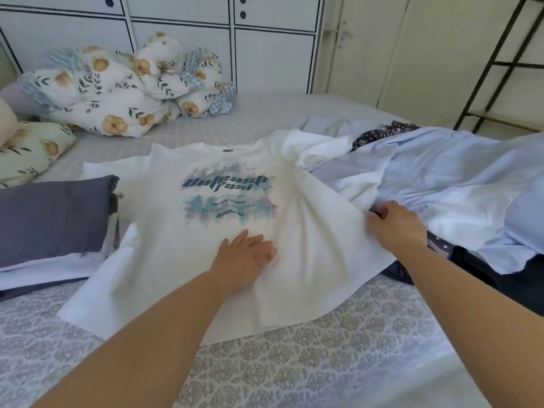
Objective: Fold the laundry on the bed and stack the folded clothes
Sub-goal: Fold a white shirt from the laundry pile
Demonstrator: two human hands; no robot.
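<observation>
A white T-shirt (182, 248) with a teal printed graphic lies face up across the middle of the bed (294, 348). My left hand (244, 254) presses flat on its lower front, fingers straight. At the shirt's right side edge my right hand (394, 225) grips the fabric, which bunches into folds toward it. The right sleeve is crumpled near the top right. A pile of unfolded laundry, mostly a light blue shirt (456, 184), lies to the right. To the left sits a folded dark grey garment (56, 216) on top of other folded pieces.
A floral duvet (126, 86) is heaped at the head of the bed with a floral pillow (26, 151) at the left. White cabinets (265, 39) stand behind. Dark patterned clothes (382, 134) lie under the blue shirt. A black metal rack (500, 63) stands at the right.
</observation>
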